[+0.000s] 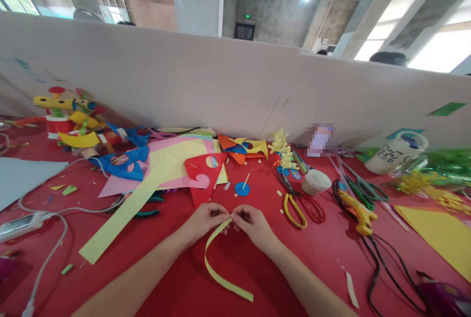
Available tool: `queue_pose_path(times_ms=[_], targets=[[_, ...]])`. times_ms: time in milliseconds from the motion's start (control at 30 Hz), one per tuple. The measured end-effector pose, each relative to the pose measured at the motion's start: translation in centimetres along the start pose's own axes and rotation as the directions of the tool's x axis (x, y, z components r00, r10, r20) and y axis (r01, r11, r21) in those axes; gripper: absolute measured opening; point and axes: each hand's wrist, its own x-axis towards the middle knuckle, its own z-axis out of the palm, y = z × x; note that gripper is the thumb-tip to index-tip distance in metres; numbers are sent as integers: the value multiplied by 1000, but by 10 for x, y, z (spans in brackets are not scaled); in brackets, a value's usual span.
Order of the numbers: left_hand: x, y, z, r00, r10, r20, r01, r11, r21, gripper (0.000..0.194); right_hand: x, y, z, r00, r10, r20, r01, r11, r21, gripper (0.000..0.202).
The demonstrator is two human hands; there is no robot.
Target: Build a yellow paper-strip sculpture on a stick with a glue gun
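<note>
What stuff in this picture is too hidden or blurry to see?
In the head view:
The upper end of the pale yellow strip: covered by the left hand and right hand.
The purple thing, lower right: cut off by the picture's edge.
The pixelated thing: blurred into squares.
The writing on the white container: too small to read.

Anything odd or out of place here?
A pale scrap lower right and a green bit lower left look stray, both away from the paper pile. A pixelated patch by the white partition hides something.
</note>
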Motion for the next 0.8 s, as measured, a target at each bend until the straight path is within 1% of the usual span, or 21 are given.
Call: queue_pose_path(times_ms=[133, 233, 400, 533, 700, 800], targets=[[0, -1, 3, 998, 47, -32, -47, 999, 12, 31, 0, 1, -1, 1000, -1, -10, 1, 1000, 4, 32], [-1, 0, 6, 995, 88, -54, -87, 996, 26, 31, -1, 0, -1, 1000, 14, 14, -13, 1000, -19, 35], [-2, 1, 10, 986, 121, -113, -109, 988, 109, 30, 0, -1, 0, 999, 33, 13, -32, 999, -28, 40], [-2, 0, 11, 979, 141, -144, -120, 982, 148, 29, 0, -1, 1, 1000, 6, -4, -6, 999, -43, 38], [-1, -1, 12, 971, 161, -177, -134, 979, 154, 29, -1, -2, 2, 999, -34, 17, 34, 999, 23, 36], [-1, -3, 12, 966, 186, -178, -154, 971, 182, 28, 0, -1, 2, 999, -25, 22, 25, 1000, 18, 36]])
